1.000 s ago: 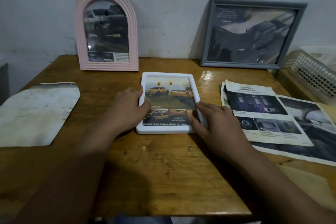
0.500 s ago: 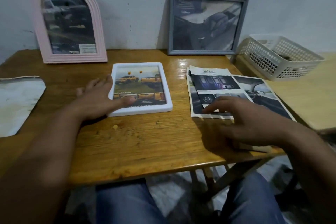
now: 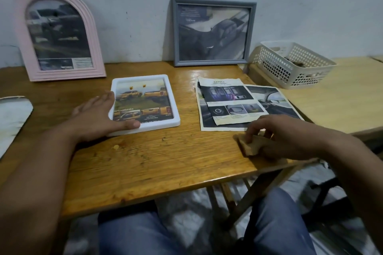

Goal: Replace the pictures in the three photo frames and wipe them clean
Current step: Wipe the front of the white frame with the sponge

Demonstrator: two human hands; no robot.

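Standing against a pale, scuffed wall (image 3: 300,2), a wooden table (image 3: 165,163) carries the scene, with a lighter table (image 3: 339,105) butted against its right side and bearing a white perforated basket (image 3: 290,64). Leaning on the wall at the back are a pink arched frame (image 3: 60,33) to the left and a grey rectangular frame (image 3: 212,31) nearer the middle, both upright and holding dark car pictures. A white frame (image 3: 145,102) lies flat on the table in front of them, showing yellow trucks. To its right, loose printed pictures (image 3: 238,103) overlap one another on the tabletop, and a pale sheet (image 3: 12,118) lies at the far left edge. The person's left hand (image 3: 99,114) rests flat, its fingers straight along the white frame's left side and its thumb laid across the lower border. The right hand (image 3: 275,136) sits near the table's front right corner, just below the printed pictures, its fingers curled around a tan cloth (image 3: 247,145) pressed to the wood. Blue-trousered legs show under the table.
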